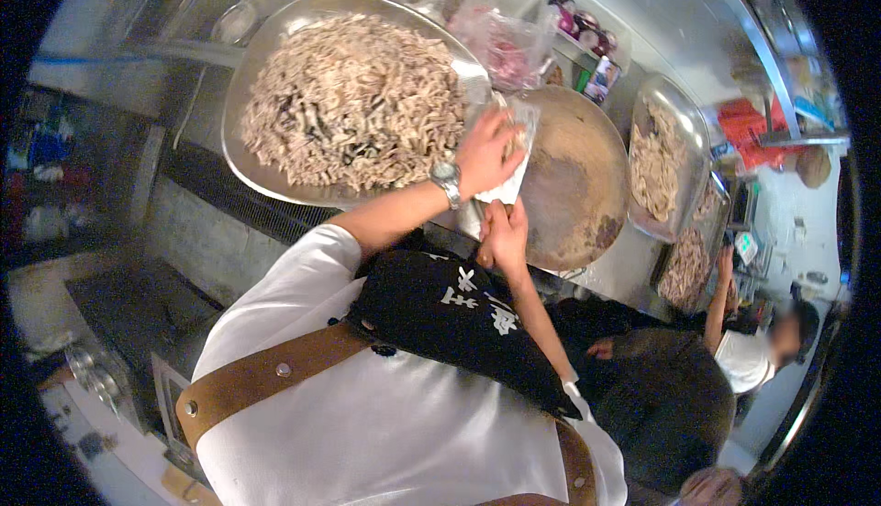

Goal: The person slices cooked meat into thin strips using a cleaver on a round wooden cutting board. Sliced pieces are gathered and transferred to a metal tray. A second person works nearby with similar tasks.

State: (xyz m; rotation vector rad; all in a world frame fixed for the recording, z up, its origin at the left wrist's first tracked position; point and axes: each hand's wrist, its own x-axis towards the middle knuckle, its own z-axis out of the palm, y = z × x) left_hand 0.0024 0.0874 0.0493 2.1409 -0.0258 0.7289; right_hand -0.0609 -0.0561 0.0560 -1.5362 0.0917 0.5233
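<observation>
My right hand [505, 233] is closed round the handle of a broad cleaver [503, 191], its pale blade pointing away from me. My left hand [488, 150], with a watch on the wrist, rests over the blade with its fingers apart. Some pale shreds [517, 139] show by the fingertips. Both hands are between a large metal tray [240, 162], heaped with shredded meat [367, 93] and a few dark strips, and a round chopping block [578, 180]. The block's brown top is worn and stained.
Bagged red meat [505, 47] lies beyond the block, near a bin of purple onions [578, 24]. To the right are another tray [656, 222] of pale meat pieces and a pile of shredded meat [685, 267]. A co-worker [748, 355] stands at the far right.
</observation>
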